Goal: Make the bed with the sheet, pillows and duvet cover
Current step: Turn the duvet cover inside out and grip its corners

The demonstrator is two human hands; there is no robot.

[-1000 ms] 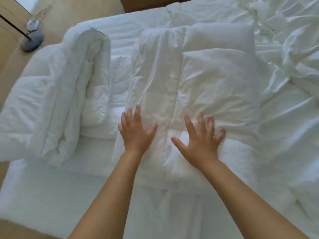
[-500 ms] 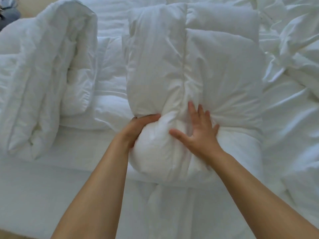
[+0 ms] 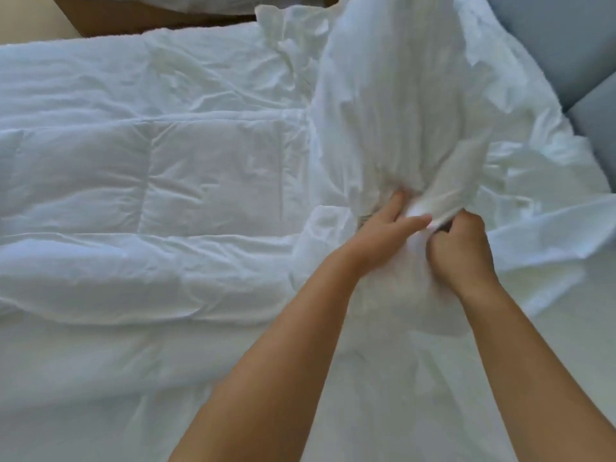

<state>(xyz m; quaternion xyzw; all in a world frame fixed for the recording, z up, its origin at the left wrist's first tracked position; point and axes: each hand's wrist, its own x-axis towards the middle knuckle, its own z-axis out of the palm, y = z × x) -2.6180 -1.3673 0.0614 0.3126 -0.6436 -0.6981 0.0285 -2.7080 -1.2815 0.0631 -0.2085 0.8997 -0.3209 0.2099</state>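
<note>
A thin, crumpled white duvet cover (image 3: 393,101) is bunched and raised over the right half of the bed. My left hand (image 3: 383,230) pinches a fold of it between thumb and fingers. My right hand (image 3: 463,250) is a fist closed on an edge of the same cloth, right beside the left hand. The quilted white duvet (image 3: 173,168) lies spread flat to the left, apart from both hands. A white sheet (image 3: 100,388) covers the mattress in front of me. I see no pillows.
A padded blue-grey headboard (image 3: 553,38) stands at the top right. A brown wooden strip (image 3: 150,18) runs along the far edge of the bed. More loose white cloth (image 3: 546,235) trails to the right of my hands.
The view has swung right, away from the folded duvet. Both hands left that duvet, where they had been pressing and gathering it, and now grip the thin cover.
</note>
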